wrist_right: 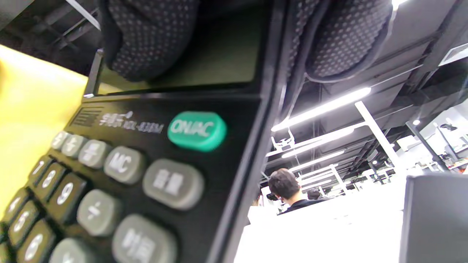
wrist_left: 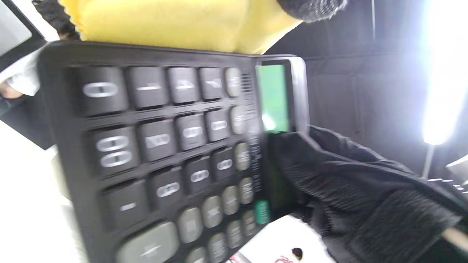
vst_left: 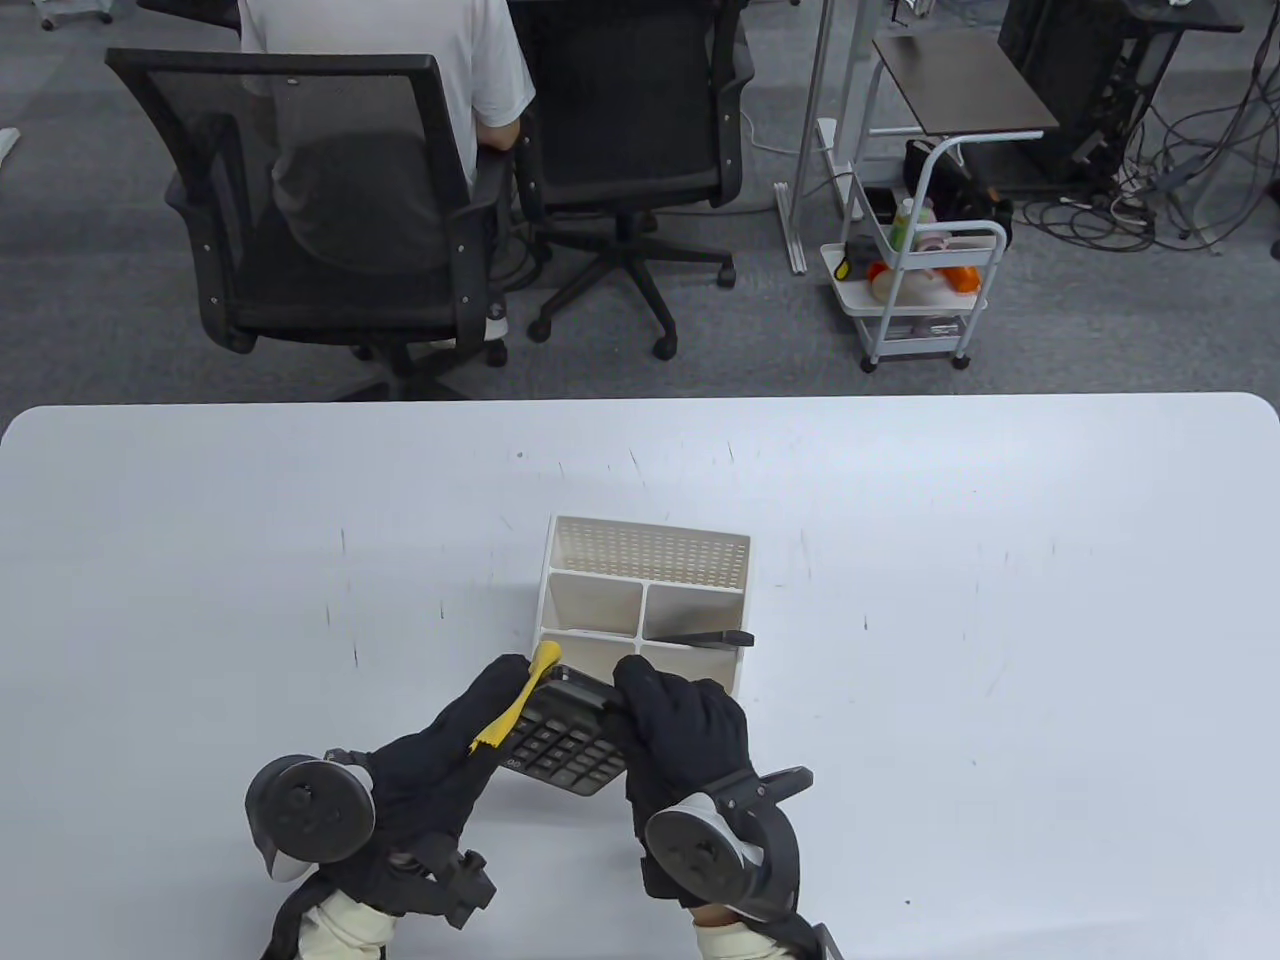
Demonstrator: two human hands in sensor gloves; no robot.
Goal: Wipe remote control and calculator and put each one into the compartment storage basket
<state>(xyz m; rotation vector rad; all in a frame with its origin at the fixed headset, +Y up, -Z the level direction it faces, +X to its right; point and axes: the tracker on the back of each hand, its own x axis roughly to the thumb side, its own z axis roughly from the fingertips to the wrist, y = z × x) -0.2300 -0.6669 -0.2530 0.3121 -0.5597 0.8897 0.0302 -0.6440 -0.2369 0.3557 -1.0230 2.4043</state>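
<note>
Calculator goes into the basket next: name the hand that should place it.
Right, probably. The right hand grips the calculator by its display end, nearest the basket; the left hand also holds the yellow cloth.

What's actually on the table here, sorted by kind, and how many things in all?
Calculator: 1, held by both hands
Yellow cloth: 1, in the left hand
White compartment basket: 1
Dark flat item in the basket, likely the remote control: 1
Gloved hands, left and right hand: 2
Total: 4 things, plus 2 hands
</note>
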